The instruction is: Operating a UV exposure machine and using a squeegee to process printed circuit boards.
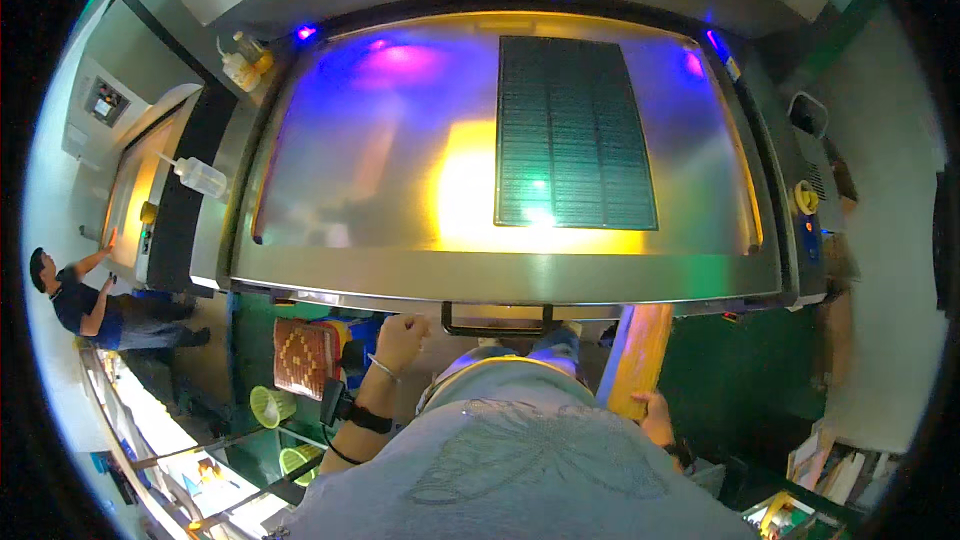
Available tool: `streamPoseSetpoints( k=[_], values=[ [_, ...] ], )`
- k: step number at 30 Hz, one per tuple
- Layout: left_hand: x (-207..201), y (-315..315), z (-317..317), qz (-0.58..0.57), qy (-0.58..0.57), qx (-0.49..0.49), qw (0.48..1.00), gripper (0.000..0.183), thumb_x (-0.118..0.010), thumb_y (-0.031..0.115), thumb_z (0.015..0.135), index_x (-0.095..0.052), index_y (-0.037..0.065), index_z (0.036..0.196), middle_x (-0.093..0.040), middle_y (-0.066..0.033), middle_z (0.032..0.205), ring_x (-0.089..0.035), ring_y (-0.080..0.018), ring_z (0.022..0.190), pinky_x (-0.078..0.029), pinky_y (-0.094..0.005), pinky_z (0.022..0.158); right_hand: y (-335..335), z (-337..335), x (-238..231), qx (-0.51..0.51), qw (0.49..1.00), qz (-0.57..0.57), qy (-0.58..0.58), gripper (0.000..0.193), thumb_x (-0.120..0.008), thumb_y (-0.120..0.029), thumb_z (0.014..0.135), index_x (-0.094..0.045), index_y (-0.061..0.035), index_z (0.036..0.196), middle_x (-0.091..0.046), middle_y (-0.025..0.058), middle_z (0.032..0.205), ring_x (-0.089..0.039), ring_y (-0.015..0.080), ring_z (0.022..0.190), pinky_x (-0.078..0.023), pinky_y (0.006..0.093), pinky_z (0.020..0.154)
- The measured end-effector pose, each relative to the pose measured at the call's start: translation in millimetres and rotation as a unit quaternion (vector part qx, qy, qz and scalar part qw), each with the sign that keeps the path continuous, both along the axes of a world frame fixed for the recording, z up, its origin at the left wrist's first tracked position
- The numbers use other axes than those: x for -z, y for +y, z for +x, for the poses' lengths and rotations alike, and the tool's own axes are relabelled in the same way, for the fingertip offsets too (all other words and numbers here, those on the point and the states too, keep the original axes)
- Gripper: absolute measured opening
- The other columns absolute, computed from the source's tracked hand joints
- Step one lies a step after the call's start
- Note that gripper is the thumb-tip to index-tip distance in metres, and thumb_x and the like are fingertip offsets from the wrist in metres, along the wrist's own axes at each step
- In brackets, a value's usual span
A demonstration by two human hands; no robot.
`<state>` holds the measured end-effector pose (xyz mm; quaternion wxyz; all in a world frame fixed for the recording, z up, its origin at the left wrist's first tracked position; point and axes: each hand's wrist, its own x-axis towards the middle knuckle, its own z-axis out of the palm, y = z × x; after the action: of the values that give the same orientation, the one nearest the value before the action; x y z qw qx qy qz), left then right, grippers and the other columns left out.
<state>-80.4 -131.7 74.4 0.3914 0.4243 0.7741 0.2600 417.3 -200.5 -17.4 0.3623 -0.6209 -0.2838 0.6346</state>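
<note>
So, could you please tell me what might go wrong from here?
The right hand grips the long board near its lower end, so its far end might swing into the metal machine bed.
A bump could also nudge the dark gridded sheet, which lies on the bed with no clamp visible.
The left hand is close beside the black handle and might knock it.

On my left I see a white squeeze bottle (200, 177), and farther off a pair of smaller bottles (241, 70). Beyond them, at the far left, a co-worker in dark clothes (85, 305) stretches an arm toward a second machine (150, 175). Near me on the left are a checkered woven seat (306, 360) and two yellow-green baskets (268, 407). On my right lies green floor (745, 380), with flat boards or papers (838, 475) stacked at the near right.
</note>
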Motion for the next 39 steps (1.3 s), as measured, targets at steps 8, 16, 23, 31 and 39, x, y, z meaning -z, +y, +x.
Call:
streamPoseSetpoints(
  k=[8,16,23,31,39],
  values=[
    [31,0,-22,-0.009,0.001,0.0,1.0,0.041,-0.053,0.036,0.083,-0.06,-0.001,0.066,-0.055,-0.0104,0.054,-0.052,-0.0188,0.045,-0.04,-0.034,0.046,-116,11,-67,0.265,0.96,-0.089,-0.028,0.042,-0.062,-0.005,0.069,-0.053,-0.0015,0.11,-0.058,0.009,0.101,-0.056,0.0229,0.09,-0.045,0.0359,0.079],
    [86,-8,-1,-0.039,-0.035,-0.036,0.998,0.04,-0.054,0.036,0.084,-0.057,0.001,0.064,-0.052,-0.0093,0.05,-0.053,-0.0177,0.045,-0.039,-0.0322,0.043,-37,53,-154,0.264,0.92,0.125,-0.26,0.043,-0.064,-0.009,0.072,-0.051,-0.0007,0.112,-0.057,0.0081,0.103,-0.055,0.0216,0.091,-0.044,0.0335,0.08],
    [62,-11,26,0.041,0.119,-0.154,0.98,0.044,-0.049,0.034,0.085,-0.056,-0.001,0.06,-0.048,-0.0131,0.048,-0.054,-0.021,0.043,-0.038,-0.0376,0.044,175,30,-208,-0.106,0.865,0.248,-0.423,0.032,-0.062,-0.009,0.072,-0.057,-0.0013,0.102,-0.062,0.0124,0.091,-0.059,0.0244,0.082,-0.046,0.0347,0.075],
    [81,10,49,0.126,-0.332,-0.615,0.704,0.044,-0.038,0.037,0.087,-0.051,0.004,0.06,-0.053,-0.0088,0.057,-0.054,-0.021,0.047,-0.042,-0.0329,0.041,302,12,-182,-0.493,0.613,0.357,-0.503,0.025,-0.061,-0.011,0.07,-0.059,-0.0045,0.093,-0.06,0.0169,0.085,-0.057,0.0348,0.076,-0.045,0.0391,0.066],
    [90,64,78,0.008,0.026,-0.547,0.836,0.04,-0.036,0.033,0.091,-0.06,0.002,0.09,-0.06,-0.0246,0.092,-0.057,-0.0416,0.086,-0.046,-0.0469,0.077,377,-2,-65,-0.627,0.466,0.27,-0.563,0.036,-0.062,-0.023,0.07,-0.059,-0.0027,0.099,-0.06,0.0168,0.09,-0.057,0.0342,0.081,-0.046,0.0397,0.07]
  ],
)
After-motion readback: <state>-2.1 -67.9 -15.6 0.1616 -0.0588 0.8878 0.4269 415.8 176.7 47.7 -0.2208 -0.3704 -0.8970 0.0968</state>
